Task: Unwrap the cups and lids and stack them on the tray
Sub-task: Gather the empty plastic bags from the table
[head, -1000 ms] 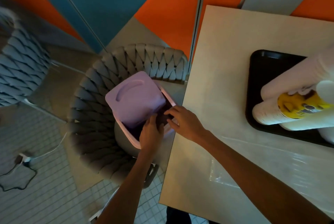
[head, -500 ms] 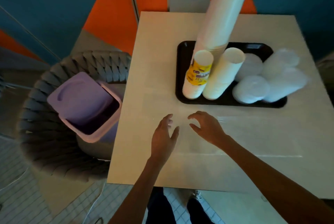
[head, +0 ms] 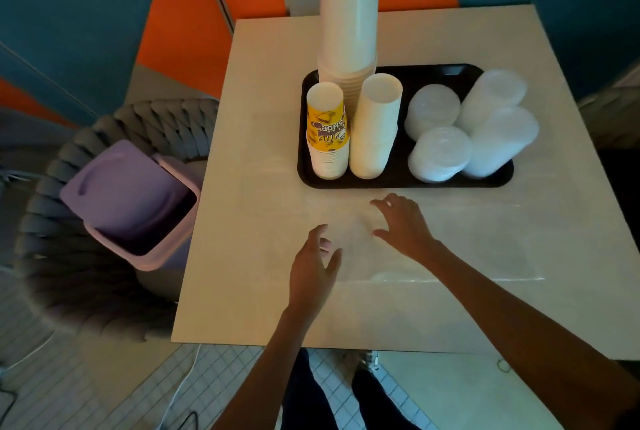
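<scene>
Left grip (head: 311,263) and right grip (head: 403,225) have moved from bin (head: 131,201) to bench (head: 221,308), both released over loose wrap (head: 485,256); cups (head: 348,31), lids (head: 440,152) stacked on tray (head: 450,183); likely cleanup, next: pinch wrap, bin it.

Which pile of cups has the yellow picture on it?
The short stack of paper cups at the black tray's front left corner. Its top cup is printed yellow; the tall stack and the medium stack are white.

On the tray (head: 408,182), cup stacks (head: 348,31) stand left, lid stacks (head: 440,152) right.
</scene>
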A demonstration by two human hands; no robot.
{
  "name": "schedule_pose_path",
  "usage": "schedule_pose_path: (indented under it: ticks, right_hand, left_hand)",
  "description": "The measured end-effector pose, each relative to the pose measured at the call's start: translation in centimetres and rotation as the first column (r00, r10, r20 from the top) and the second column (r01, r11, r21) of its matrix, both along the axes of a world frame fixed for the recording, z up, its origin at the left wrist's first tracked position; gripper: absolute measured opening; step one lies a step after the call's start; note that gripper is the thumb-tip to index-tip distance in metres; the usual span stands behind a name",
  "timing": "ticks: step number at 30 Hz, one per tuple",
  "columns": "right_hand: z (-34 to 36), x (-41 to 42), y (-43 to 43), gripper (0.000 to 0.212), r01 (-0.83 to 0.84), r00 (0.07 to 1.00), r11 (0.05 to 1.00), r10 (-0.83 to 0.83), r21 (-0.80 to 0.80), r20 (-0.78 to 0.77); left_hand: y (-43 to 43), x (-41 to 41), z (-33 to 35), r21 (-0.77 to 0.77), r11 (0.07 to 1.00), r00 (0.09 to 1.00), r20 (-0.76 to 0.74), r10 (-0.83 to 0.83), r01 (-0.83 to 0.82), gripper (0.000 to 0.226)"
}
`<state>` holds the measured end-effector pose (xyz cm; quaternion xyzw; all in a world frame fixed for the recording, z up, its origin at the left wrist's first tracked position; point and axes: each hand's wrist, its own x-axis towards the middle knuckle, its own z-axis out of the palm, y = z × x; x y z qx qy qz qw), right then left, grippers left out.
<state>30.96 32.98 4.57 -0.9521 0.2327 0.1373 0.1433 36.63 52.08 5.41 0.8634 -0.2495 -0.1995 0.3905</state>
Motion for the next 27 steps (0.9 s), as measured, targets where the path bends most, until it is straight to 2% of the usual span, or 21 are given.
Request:
schedule_pose_path:
  ticks: [4,8,12,17,22,27]
  right_hand:
    - [-0.2,0.4,-0.3,0.058,-0.014,1.0,1.0,0.014,-0.012,0.006]
    - [-0.2,0.6,-0.3,0.038,0.003,0.997,1.0,-0.005,0.021,0.071]
    - [0.4,0.4,-0.7,0.019,0.045,0.99,0.986,-0.066,0.163,0.125]
    - [2.7,0.3,-1.6,0.02,0.118,0.986,0.878,-0.159,0.465,0.05]
    - [7.0,-1.1,-3.0,0.018,0.073,0.984,0.777,-0.157,0.625,0.08]
    - [12.7,-3.2,-4.2,0.015,0.111,0.961,0.66,-0.263,0.743,0.089]
  left_hand:
    - [0.2,0.0,-0.1,0.014,1.0,1.0,-0.001,0.02,-0.02,0.045]
    - [0.3,0.0,-0.1,0.022,0.999,0.999,0.002,0.035,-0.035,0.043]
    - [0.3,0.2,0.0,0.024,0.998,0.999,0.01,0.052,-0.052,0.038]
    - [0.4,0.3,0.4,0.013,0.997,0.996,0.049,0.075,-0.076,0.028]
    - [-0.2,0.1,1.6,-0.053,0.996,0.993,0.094,0.07,-0.065,0.018]
    - [-1.4,-0.3,4.0,-0.164,0.986,0.996,0.089,0.023,-0.008,0.01]
